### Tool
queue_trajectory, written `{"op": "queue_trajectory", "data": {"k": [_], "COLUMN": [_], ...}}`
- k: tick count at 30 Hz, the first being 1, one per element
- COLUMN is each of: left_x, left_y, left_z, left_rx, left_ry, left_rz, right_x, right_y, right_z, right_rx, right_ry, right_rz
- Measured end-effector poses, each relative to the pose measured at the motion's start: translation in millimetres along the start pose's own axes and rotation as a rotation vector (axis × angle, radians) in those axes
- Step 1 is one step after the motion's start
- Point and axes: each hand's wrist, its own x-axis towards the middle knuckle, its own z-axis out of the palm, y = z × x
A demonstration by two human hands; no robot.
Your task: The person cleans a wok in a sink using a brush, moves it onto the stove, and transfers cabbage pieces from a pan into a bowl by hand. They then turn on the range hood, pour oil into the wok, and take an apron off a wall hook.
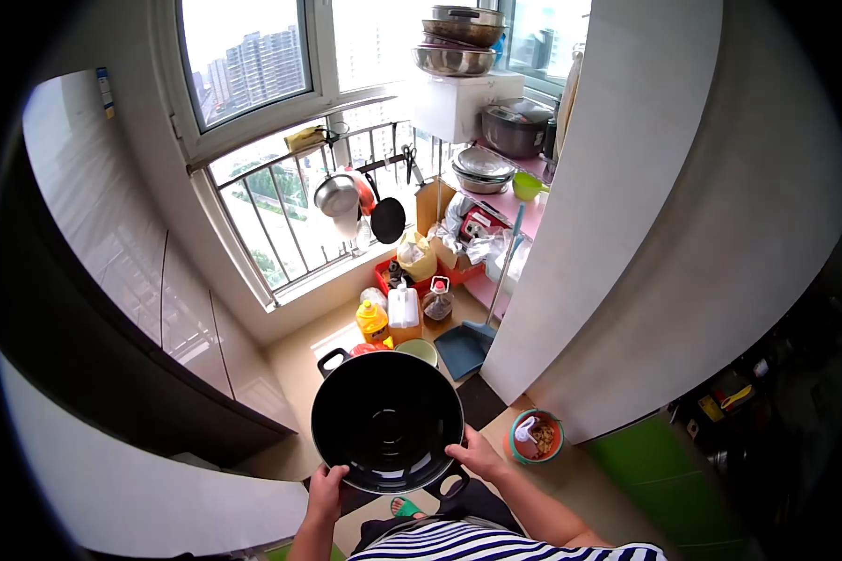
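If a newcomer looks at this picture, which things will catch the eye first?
First, surely, the large black pot, held in front of the body between the left hand and the right hand, its dark inside facing up. Next, probably the bright window beyond, with pans hanging at its railing, and the yellow bottle on the floor below it.

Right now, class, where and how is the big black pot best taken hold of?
Probably by its two loop handles: left hand reaching round to the far-left handle, right hand coming from the right to the near-right handle. They jut from opposite sides of the pot's wide round rim, so its weight should balance between the two grips.
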Motion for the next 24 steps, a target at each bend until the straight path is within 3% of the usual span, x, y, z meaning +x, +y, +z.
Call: {"op": "queue_trajectory", "data": {"k": [2,6,8,10,11,15,18,20,24], "left_x": [23,73,102,135,150,212,254,279,323], "left_y": [32,69,75,79,83,97,115,126,124], "left_z": [24,73,89,102,108,136,170,199,241], "left_rx": [0.095,-0.013,-0.023,0.0,0.017,0.062,0.082,0.067,0.135], "left_ry": [-0.076,-0.283,-0.306,-0.288,-0.277,-0.114,-0.105,-0.081,-0.036], "left_rz": [0.013,0.058,0.089,0.102,0.089,0.025,-0.009,-0.029,-0.011], "right_x": [20,69,117,151,189,290,382,454,590], "right_y": [-8,-38,-27,-59,-39,-102,-127,-113,-105], "right_z": [-7,-38,-58,-81,-97,-132,-174,-215,-274], "right_rx": [0.079,0.185,0.362,0.348,0.446,0.468,0.572,0.429,0.282], "right_ry": [0.104,0.335,0.391,0.43,0.461,0.611,0.636,0.707,0.904], "right_rz": [-0.019,0.042,-0.058,0.058,-0.017,-0.016,-0.072,-0.09,-0.316]}}
